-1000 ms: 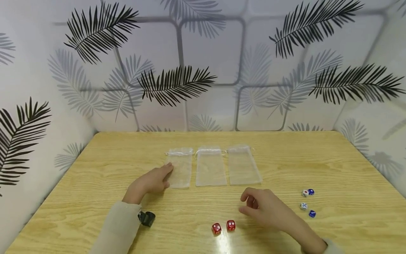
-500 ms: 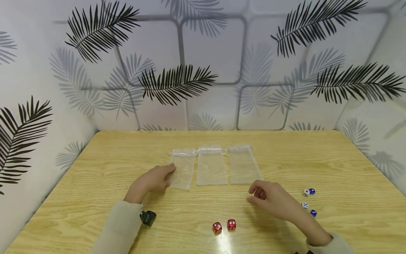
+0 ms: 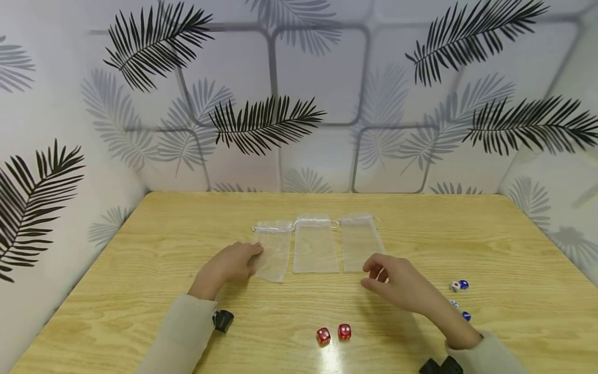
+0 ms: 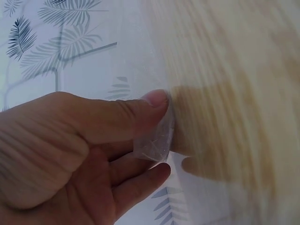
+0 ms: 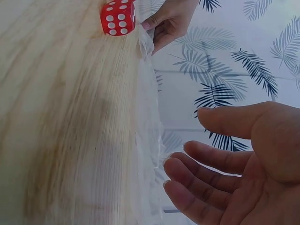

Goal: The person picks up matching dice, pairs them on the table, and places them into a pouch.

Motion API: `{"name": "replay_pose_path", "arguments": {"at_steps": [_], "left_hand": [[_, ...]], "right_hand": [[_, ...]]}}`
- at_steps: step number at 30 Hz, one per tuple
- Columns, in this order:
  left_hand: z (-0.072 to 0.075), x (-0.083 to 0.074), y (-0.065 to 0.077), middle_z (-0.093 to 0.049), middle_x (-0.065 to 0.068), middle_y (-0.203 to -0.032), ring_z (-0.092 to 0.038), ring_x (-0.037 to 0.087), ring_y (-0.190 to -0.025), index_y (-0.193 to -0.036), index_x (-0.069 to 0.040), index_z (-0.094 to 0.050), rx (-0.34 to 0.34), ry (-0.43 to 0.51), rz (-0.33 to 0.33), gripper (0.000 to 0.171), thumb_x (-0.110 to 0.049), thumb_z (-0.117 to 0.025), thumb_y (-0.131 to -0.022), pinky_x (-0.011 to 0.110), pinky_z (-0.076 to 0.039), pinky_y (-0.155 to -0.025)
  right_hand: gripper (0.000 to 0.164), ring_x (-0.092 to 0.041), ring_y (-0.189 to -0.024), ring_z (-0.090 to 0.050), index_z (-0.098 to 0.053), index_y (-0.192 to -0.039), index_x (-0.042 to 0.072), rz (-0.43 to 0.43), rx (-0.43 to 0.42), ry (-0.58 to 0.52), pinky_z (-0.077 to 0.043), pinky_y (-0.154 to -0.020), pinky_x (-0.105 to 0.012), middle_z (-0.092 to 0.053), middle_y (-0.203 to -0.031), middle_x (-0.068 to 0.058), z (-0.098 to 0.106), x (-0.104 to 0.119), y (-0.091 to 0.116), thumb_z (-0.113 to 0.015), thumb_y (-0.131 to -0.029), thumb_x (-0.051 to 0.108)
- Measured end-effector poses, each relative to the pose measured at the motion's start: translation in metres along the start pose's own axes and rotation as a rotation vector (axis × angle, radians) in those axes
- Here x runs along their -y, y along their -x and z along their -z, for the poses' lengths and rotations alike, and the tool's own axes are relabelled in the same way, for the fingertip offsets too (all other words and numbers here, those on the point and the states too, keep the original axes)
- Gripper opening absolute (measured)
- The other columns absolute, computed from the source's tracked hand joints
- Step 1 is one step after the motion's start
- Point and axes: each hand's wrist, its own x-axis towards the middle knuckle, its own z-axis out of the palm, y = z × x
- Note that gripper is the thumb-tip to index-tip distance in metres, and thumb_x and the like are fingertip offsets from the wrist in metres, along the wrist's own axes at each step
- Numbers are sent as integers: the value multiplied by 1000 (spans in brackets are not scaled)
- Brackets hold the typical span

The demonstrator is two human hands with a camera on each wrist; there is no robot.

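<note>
Three sheer white drawstring pouches lie side by side on the wooden table. My left hand (image 3: 229, 266) pinches the side edge of the left pouch (image 3: 273, 254); in the left wrist view the thumb lies over the thin mesh (image 4: 157, 140), lifting it a little. Beside it are the middle pouch (image 3: 315, 246) and the right pouch (image 3: 359, 241). Near the right pouch's lower corner hovers my right hand (image 3: 399, 280), fingers loosely curved, holding nothing. Two red dice, one left (image 3: 323, 336) and one right (image 3: 344, 331), sit nearer me.
To the right of my right hand are two blue dice, one farther back (image 3: 463, 284) and one nearer (image 3: 466, 316). Next to them lie two white dice, one at the back (image 3: 455, 286) and one partly behind my forearm (image 3: 453, 304). A leaf-patterned wall (image 3: 317, 161) borders the table (image 3: 187, 218).
The left pouch has turned slightly, its lower end coming toward me, with my left hand on its edge. My right hand has moved forward, toward the right pouch.
</note>
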Motion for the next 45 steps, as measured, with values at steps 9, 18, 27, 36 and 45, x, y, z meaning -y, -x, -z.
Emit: {"name": "replay_pose_path", "arguments": {"at_steps": [9, 18, 27, 36, 45], "left_hand": [[0, -2, -5, -66, 16, -117, -47, 18, -69, -122, -3, -64, -71, -35, -7, 35, 0, -62, -87, 32, -36, -65], [-1, -2, -4, -69, 8, -85, -37, 14, -59, -91, -5, -73, -129, -17, -30, 16, 2, -59, -87, 27, -32, -59], [-2, 1, -4, -73, 12, -100, -57, 14, -67, -103, -5, -75, -185, 9, -15, 19, -2, -60, -91, 27, -42, -62], [-3, -5, -6, -73, 10, -95, -66, 19, -77, -94, -5, -77, -207, -10, -23, 14, -4, -64, -89, 31, -52, -67], [-1, -13, -6, -51, -2, -60, -38, 10, -56, -62, -10, -61, -328, -107, -95, 27, -4, -63, -89, 27, -37, -58]], "right_hand": [[26, -15, -83, -62, -60, -109, 1, -18, -30, 12, -51, -66, -25, -63, -97, -8, -1, 2, -7, -65, -89, 18], [39, -31, -97, -64, -55, -120, -2, -1, -38, -26, -55, -79, -40, -61, -112, -21, -1, 7, -13, -65, -90, 20], [41, -34, -103, -63, -53, -123, -2, 29, -31, -29, -52, -87, -48, -60, -118, -22, -3, 12, -23, -64, -91, 23], [42, -34, -106, -62, -52, -124, -2, 17, -35, -54, -50, -90, -49, -59, -120, -23, -3, 15, -25, -63, -91, 21], [44, -37, -110, -59, -50, -126, -2, 30, -61, -61, -49, -91, -51, -57, -124, -24, -1, 14, -24, -63, -91, 21]]}}
